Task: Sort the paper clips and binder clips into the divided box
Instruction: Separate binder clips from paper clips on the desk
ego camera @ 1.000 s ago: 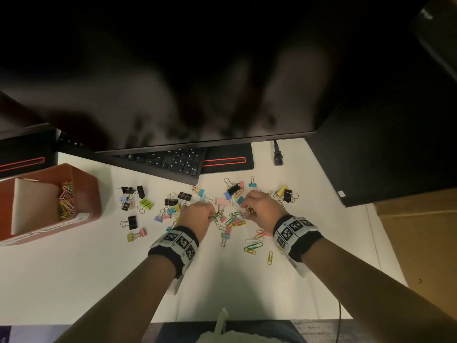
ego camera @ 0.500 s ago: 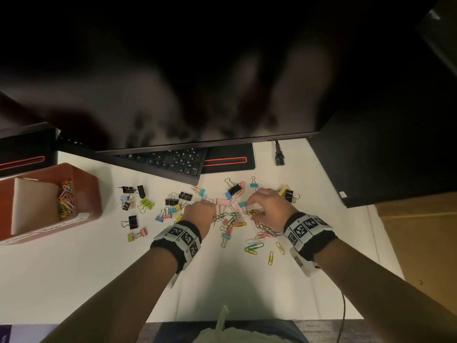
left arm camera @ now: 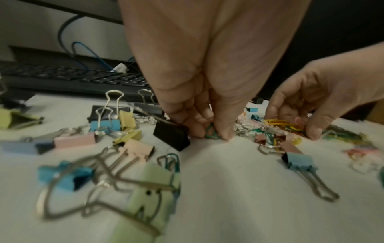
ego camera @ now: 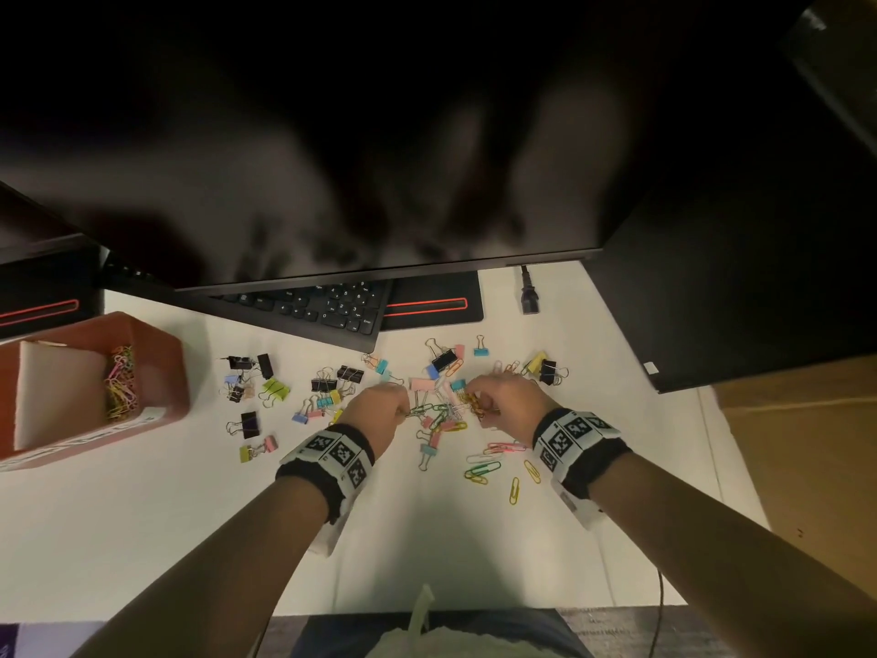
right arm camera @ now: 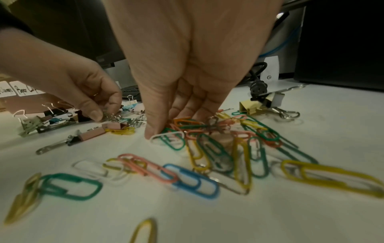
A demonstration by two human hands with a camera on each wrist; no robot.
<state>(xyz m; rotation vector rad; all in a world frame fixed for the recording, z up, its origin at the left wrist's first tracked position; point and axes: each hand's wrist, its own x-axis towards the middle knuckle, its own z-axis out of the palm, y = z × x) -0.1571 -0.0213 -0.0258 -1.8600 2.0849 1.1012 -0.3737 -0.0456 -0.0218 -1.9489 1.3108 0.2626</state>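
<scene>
surface: white table (ego camera: 142,539)
landmark: keyboard (ego camera: 313,308), at back edge
clips: binder clips (ego camera: 327,384) and paper clips (ego camera: 481,470) scattered just before keyboard
box: divided box (ego camera: 156,353) left of keyboard

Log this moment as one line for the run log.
phase: gathering paper clips | left hand: pinching green paper clip on table | right hand: pinching yellow paper clips | divided box: holds paper clips only

White label (right arm camera: 26,89) on brown box (right arm camera: 31,102) front: handwritten "Paper Cl…", cut off; neighbouring label illegible
</scene>
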